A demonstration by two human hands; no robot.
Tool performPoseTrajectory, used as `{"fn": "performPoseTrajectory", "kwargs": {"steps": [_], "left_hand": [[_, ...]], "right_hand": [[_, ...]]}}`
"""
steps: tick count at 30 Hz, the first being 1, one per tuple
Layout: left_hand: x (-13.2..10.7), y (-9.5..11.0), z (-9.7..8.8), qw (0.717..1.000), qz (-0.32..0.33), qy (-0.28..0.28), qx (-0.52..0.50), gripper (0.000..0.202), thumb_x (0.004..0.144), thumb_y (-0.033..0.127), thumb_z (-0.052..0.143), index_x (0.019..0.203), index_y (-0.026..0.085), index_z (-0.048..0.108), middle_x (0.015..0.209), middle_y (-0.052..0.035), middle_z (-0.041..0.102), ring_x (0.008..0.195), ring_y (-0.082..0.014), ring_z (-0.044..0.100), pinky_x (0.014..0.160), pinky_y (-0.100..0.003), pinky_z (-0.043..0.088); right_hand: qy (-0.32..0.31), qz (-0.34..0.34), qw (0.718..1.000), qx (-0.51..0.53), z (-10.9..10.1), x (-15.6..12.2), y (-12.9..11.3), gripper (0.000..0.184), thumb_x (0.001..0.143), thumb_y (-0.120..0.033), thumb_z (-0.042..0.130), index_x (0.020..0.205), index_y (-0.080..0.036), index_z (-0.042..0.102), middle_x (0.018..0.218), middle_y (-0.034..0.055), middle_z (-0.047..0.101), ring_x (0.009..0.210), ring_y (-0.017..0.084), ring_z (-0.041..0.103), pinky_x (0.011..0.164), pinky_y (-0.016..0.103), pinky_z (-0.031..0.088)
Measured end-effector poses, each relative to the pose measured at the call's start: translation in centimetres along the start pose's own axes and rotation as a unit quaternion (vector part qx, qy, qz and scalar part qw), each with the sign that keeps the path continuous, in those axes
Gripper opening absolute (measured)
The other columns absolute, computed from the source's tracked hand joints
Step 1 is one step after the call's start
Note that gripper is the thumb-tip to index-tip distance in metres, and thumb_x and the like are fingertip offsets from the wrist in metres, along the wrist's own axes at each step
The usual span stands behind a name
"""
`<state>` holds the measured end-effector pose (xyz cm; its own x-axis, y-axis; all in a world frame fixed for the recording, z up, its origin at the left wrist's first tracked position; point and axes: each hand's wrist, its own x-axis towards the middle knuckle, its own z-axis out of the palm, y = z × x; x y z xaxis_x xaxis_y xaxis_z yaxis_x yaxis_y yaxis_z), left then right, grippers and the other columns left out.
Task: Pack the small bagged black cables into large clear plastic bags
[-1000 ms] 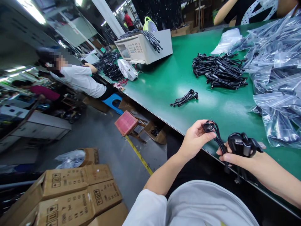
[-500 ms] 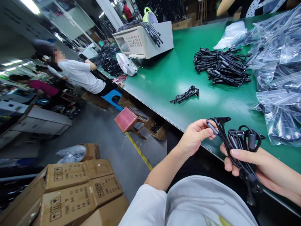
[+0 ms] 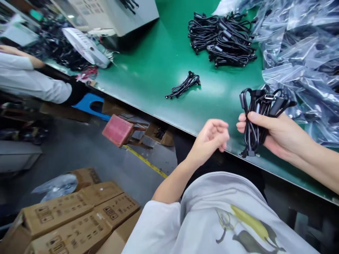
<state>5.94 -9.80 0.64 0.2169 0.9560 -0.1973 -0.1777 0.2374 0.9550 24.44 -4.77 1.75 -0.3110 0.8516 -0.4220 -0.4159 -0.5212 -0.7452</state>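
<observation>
My right hand (image 3: 278, 132) is wrapped round a bundle of black cables (image 3: 254, 132), with the thumb pressed across the front. The folded loops and connectors stick out above the hand, and plug ends hang below it, over the table's front edge. To the left, my left hand (image 3: 212, 137) is apart from the bundle; its fingers are loosely curled and nothing shows in them. A small tied bunch of black cables (image 3: 184, 85) lies by itself on the green table (image 3: 148, 77). Farther back rests a larger pile of similar coiled cables (image 3: 222, 40).
Clear plastic bags (image 3: 299, 60) holding dark items are heaped at the right. A beige instrument (image 3: 116, 16) and a white fan (image 3: 86, 47) stand at the left. Below are a red-topped stool (image 3: 118, 130), cardboard boxes (image 3: 76, 218) and a person's white sleeve (image 3: 16, 61).
My left hand has let go of the cable and drawn away from the bundle. The right hand has raised the bundle and holds it more upright. The view has tilted downward.
</observation>
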Motion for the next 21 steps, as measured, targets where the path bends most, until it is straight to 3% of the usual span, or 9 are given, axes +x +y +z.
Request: {"fn": "performPoseTrajectory", "kwargs": {"steps": [3,7,13,17,21], "left_hand": [[-1.6,-0.4,1.3,0.993,-0.060,-0.083,0.065,0.041,0.079,0.043,0.080,0.104,0.017,0.060,0.078,0.0009,0.066,0.063,-0.0074,0.059,0.062,-0.021,0.048],[-2.1,-0.4,2.7,0.985,-0.031,-0.051,0.164,0.038,0.077,0.046,0.081,0.093,0.017,0.062,0.072,0.0021,0.066,0.061,-0.0078,0.058,0.064,-0.022,0.048],[-1.5,-0.5,2.7,0.989,-0.034,-0.043,0.135,0.034,0.087,0.048,0.070,0.098,0.016,0.063,0.072,0.0013,0.066,0.060,-0.0090,0.062,0.062,-0.022,0.053],[-1.3,-1.1,1.9,0.988,0.009,0.022,0.152,0.031,0.089,0.043,0.069,0.104,0.017,0.062,0.079,0.0005,0.066,0.065,-0.0093,0.065,0.065,-0.022,0.054],[-0.6,-1.6,0.9,0.940,0.161,0.144,0.263,0.021,0.089,0.034,0.070,0.104,0.020,0.063,0.089,-0.0011,0.069,0.075,-0.0102,0.065,0.074,-0.024,0.055]], "right_hand": [[0.029,-0.029,0.999,0.022,-0.4,0.2,-0.7,0.021,0.067,-0.030,0.090,0.080,-0.020,0.079,0.086,0.0010,0.076,0.072,0.014,0.073,0.065,0.021,0.064],[0.027,-0.039,0.999,0.016,-0.2,-0.1,-0.7,0.020,0.069,-0.031,0.089,0.082,-0.019,0.078,0.086,0.0007,0.075,0.073,0.014,0.073,0.064,0.021,0.064],[0.005,-0.070,0.997,0.008,-0.2,-0.2,-0.3,0.018,0.073,-0.030,0.087,0.084,-0.020,0.078,0.086,-0.0011,0.075,0.074,0.013,0.073,0.067,0.021,0.064],[0.008,-0.081,0.997,0.006,-0.4,0.0,-0.6,0.017,0.074,-0.032,0.086,0.085,-0.021,0.078,0.088,-0.0013,0.074,0.078,0.015,0.073,0.071,0.024,0.065],[-0.006,-0.098,0.995,-0.002,-0.7,0.1,-0.6,0.017,0.076,-0.032,0.085,0.089,-0.025,0.077,0.093,-0.0021,0.075,0.089,0.017,0.073,0.084,0.028,0.064]]}}
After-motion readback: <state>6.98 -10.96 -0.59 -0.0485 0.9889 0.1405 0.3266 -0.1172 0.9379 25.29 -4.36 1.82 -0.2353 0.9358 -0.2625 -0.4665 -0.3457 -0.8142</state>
